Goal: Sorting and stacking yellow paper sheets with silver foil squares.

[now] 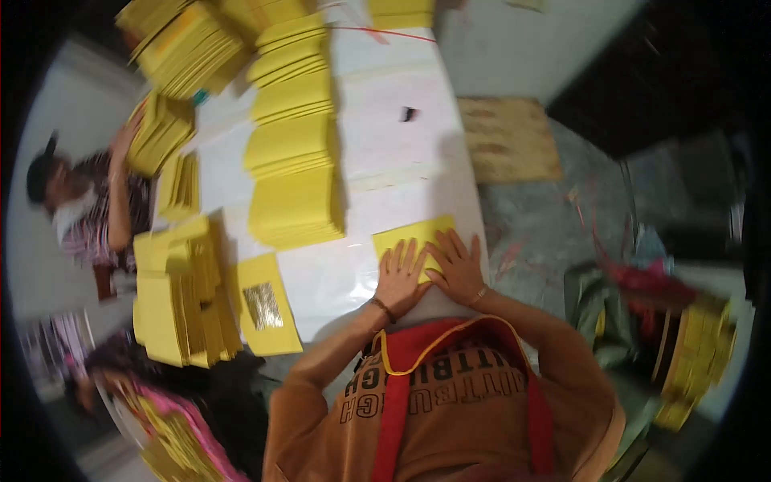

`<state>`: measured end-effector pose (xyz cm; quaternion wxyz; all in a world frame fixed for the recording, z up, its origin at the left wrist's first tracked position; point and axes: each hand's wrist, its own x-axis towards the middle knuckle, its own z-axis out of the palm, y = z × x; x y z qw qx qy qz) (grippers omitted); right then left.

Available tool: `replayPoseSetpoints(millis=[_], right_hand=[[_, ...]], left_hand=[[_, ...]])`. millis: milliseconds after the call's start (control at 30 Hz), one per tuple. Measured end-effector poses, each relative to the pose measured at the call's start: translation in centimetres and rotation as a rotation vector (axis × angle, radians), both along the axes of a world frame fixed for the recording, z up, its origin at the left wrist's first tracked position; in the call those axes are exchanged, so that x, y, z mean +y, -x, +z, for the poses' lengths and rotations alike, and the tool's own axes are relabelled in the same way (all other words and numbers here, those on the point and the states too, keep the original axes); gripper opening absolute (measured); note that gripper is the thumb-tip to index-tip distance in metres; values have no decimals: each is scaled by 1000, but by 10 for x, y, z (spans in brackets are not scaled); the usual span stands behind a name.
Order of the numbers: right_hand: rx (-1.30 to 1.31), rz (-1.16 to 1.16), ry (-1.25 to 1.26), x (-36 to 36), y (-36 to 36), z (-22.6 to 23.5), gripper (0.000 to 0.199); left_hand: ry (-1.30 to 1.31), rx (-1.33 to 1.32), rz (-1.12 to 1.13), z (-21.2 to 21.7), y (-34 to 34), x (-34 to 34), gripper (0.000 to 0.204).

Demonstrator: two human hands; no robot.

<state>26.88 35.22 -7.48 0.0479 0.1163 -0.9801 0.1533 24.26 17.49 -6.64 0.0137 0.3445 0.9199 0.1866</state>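
A yellow paper sheet (pixel 414 233), perhaps folded, lies flat near the table's right front edge. My left hand (pixel 401 271) rests on its left part with the fingers stretched out. Beside it, my right hand (pixel 456 263) presses flat on the right part, fingers spread, the two thumbs close together. Both palms cover the sheet's near side. To the left lies a flat yellow sheet with a shiny gold foil patch (pixel 263 306). A long row of stacked yellow folded papers (pixel 294 207) runs away from me along the table.
More yellow stacks (pixel 177 301) stand at the left edge, beside a co-worker (pixel 96 201) whose hand is on another stack (pixel 165 132). A small black object (pixel 409 114) lies on the white table covering (pixel 385 153). Right of the table are a wooden board (pixel 510 140) and yellow bundles (pixel 697 361).
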Motion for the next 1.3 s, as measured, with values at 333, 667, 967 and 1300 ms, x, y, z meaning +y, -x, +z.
replayPoseSetpoints(millis=[333, 667, 967, 1300], right_hand=[[-474, 489, -81, 32, 2, 33, 23], [335, 911, 562, -57, 175, 89, 23], [3, 885, 393, 9, 86, 28, 24], [237, 759, 510, -29, 166, 94, 13]], left_hand=[[26, 52, 49, 1, 1, 7, 51], [-77, 26, 72, -1, -4, 6, 52], [-28, 32, 2, 6, 5, -1, 44], [-52, 31, 44, -3, 2, 8, 53]])
